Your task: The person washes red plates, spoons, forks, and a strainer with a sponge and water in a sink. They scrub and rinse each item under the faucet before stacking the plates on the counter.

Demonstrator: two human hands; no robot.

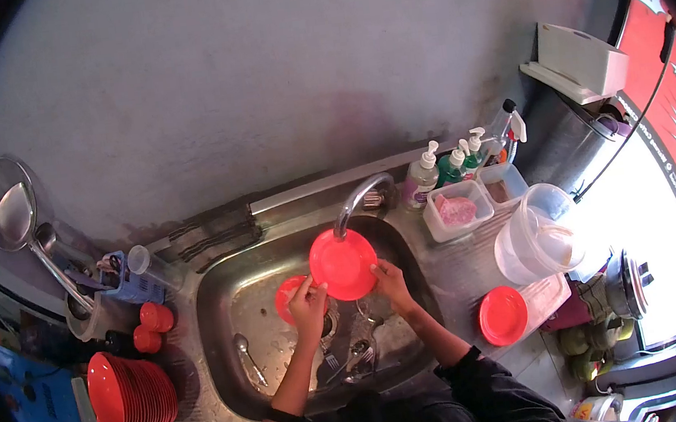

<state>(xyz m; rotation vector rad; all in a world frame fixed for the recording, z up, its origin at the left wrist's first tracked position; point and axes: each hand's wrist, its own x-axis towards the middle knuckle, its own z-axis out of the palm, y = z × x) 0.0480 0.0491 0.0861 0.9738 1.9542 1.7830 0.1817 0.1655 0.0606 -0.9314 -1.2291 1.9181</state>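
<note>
The left hand (309, 300) and right hand (391, 279) clamp a round red plate (344, 270) beneath the curved metal faucet (352, 200), above the steel sink (223, 305). Scattered metal cutlery (242, 344) lies below; the left hand partly hides another round red dish (284, 296).

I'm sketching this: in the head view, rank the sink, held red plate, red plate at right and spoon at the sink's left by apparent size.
1. Sink
2. Held red plate
3. Red plate at right
4. Spoon
The held plate may look larger through nearness.
</note>
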